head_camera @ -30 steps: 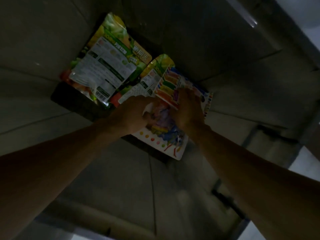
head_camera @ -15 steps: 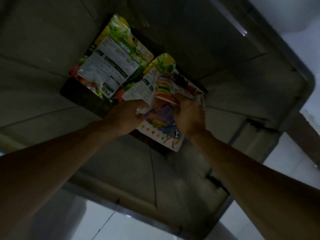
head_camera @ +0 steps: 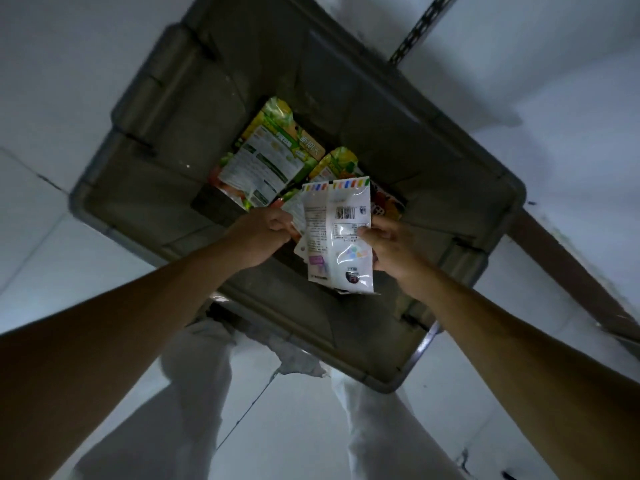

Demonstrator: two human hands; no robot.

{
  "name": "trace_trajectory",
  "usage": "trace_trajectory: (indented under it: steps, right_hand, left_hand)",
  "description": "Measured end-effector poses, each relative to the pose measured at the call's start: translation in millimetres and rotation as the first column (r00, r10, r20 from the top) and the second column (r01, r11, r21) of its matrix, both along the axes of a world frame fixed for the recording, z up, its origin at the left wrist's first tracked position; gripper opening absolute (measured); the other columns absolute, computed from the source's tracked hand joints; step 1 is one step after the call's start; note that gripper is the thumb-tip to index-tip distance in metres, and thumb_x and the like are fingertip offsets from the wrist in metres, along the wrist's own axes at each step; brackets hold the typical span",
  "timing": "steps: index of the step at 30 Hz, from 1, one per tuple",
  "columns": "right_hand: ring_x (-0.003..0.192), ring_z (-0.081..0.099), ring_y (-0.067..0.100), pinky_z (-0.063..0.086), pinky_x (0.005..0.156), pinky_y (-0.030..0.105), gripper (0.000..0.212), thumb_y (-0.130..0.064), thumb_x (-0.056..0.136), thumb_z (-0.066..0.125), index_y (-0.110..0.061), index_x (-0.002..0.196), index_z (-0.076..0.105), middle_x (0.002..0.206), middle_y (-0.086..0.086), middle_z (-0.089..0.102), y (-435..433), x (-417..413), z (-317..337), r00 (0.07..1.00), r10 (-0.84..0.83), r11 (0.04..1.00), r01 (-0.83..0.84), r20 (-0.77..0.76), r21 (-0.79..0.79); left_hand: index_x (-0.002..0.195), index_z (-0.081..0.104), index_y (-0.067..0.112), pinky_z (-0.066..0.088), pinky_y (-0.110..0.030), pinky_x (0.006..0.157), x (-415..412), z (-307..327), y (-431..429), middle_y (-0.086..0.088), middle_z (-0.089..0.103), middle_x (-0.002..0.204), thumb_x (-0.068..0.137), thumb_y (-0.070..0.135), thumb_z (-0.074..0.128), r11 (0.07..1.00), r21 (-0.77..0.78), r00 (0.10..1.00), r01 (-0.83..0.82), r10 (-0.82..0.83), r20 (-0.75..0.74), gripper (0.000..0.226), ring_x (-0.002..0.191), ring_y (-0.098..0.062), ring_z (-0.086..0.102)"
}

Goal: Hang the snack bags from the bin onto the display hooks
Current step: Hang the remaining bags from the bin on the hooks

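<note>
Bin (head_camera: 114,216): a grey tub is seen from above on a pale tiled floor; the rim is lit, the inside is dim.
Left hand (head_camera: 263,233): the fingers are curled and closed in a pinch on the left edge of the white snack bag.
Green snack bag (head_camera: 270,161): laid back-side up on the bin floor, beyond the left hand.
Second green bag (head_camera: 337,164): laid just beside the first, its lower part covered by the held bag.
White snack bag (head_camera: 337,237): held upright over the middle of the bin, with the barcode side turned to the camera and the striped header uppermost.
Right hand (head_camera: 388,244): the bag's right edge is gripped, with the thumb pressed on the printed face and the other fingers curled behind.
Dark-printed bag (head_camera: 389,204): only a corner is shown, to the right of the held bag, low in the bin.
Slotted upright (head_camera: 419,27): glimpsed at the top edge; whether it belongs to the display cannot be told.
Progress: one bag is judged to be picked up but not yet hung, and at least three are left in the bin. How many have already been hung is not shown.
Hidden: no hooks are in view. A pale edge behind the held bag's left side may be another packet, but this cannot be settled. The hang hole in the header is too small to be found. The bin's corners are lost in shadow.
</note>
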State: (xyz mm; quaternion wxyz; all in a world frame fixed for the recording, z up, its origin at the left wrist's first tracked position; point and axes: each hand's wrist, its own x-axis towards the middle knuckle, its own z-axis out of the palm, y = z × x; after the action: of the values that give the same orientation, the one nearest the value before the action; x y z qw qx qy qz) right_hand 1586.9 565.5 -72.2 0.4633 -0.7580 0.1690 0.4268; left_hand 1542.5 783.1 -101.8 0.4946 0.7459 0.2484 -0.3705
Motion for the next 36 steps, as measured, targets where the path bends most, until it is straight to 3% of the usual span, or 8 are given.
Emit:
trace_trajectory:
  steps: [4,8,11,17,21,27,30,36]
  right_hand:
    - [0.098,0.071,0.020,0.060,0.082,0.044,0.016,-0.014,0.099,0.057,-0.022,0.111,0.065,0.112,0.005,0.071,10,2,43,0.982,-0.141,0.985,0.152,-0.129,0.087]
    - [0.104,0.071,0.024,0.059,0.085,0.048,0.024,-0.016,0.099,0.056,-0.019,0.123,0.061,0.117,0.006,0.071,17,-2,74,0.977,-0.167,0.973,0.185,-0.134,0.137]
    - [0.101,0.072,0.021,0.061,0.075,0.039,0.022,-0.015,0.101,0.054,-0.026,0.118,0.062,0.114,0.003,0.072,20,-8,91,0.981,-0.160,0.969,0.177,-0.107,0.170]
    - [0.094,0.073,0.015,0.058,0.061,0.023,0.012,-0.020,0.097,0.061,-0.022,0.108,0.064,0.109,0.001,0.073,23,-33,112,0.949,-0.315,0.949,0.314,-0.025,-0.028]
    - [0.075,0.073,0.010,0.057,0.056,0.020,0.006,-0.021,0.097,0.062,-0.019,0.102,0.066,0.097,0.007,0.073,28,-51,126,0.813,-0.577,0.816,0.577,-0.085,-0.021]
    - [0.113,0.066,0.033,0.061,0.083,0.036,0.028,-0.008,0.094,0.061,-0.003,0.122,0.061,0.119,0.017,0.070,14,-65,151,0.497,-0.682,0.453,0.863,-0.537,0.223]
    - [0.109,0.068,0.033,0.060,0.083,0.033,0.038,0.001,0.080,0.066,0.001,0.118,0.059,0.118,0.022,0.069,3,-79,160,0.427,-0.687,0.384,0.900,-0.588,0.205]
    - [0.074,0.074,0.037,0.062,0.068,0.038,0.020,0.004,0.095,0.052,0.010,0.114,0.054,0.103,0.033,0.068,-11,-115,165,0.269,-0.683,0.343,0.939,-0.679,0.028]
  left_hand:
    - [0.134,0.050,0.002,0.041,-0.026,0.088,8,41,6,-0.005,0.060,0.117,0.092,0.001,0.059,0.985,-0.099,0.989,-0.142,0.137,-0.056,0.043,0.105,-0.012,0.053]
    - [0.140,0.043,0.012,0.050,-0.036,0.086,14,70,21,-0.009,0.061,0.121,0.093,0.007,0.061,0.972,-0.170,0.978,-0.160,0.133,-0.161,0.051,0.106,-0.022,0.060]
    - [0.126,0.051,0.009,0.052,-0.045,0.094,16,92,31,-0.013,0.065,0.114,0.095,0.002,0.055,0.957,-0.252,0.974,-0.144,0.092,-0.207,0.033,0.106,-0.029,0.065]
    - [0.104,0.064,0.019,0.059,-0.033,0.079,6,126,37,-0.005,0.072,0.109,0.091,0.008,0.064,0.938,-0.331,0.983,-0.106,0.049,-0.177,0.017,0.093,-0.017,0.072]
    - [0.093,0.066,0.015,0.059,-0.029,0.082,9,144,41,-0.007,0.070,0.110,0.090,0.002,0.063,0.944,-0.327,0.999,-0.040,0.027,-0.044,0.013,0.093,-0.013,0.070]
    - [0.093,0.067,0.009,0.055,-0.032,0.089,6,159,36,-0.014,0.069,0.110,0.087,0.008,0.069,0.976,-0.164,0.976,0.142,-0.111,0.186,0.006,0.098,-0.017,0.068]
    - [0.100,0.069,0.003,0.049,-0.015,0.076,0,162,30,-0.002,0.066,0.098,0.087,0.009,0.070,0.972,-0.082,0.948,0.218,-0.191,0.254,0.015,0.082,0.003,0.063]
    - [0.099,0.068,0.021,0.048,-0.021,0.080,-22,167,18,0.018,0.064,0.091,0.081,0.011,0.076,0.966,-0.002,0.891,0.257,-0.236,0.389,0.022,0.082,0.014,0.061]
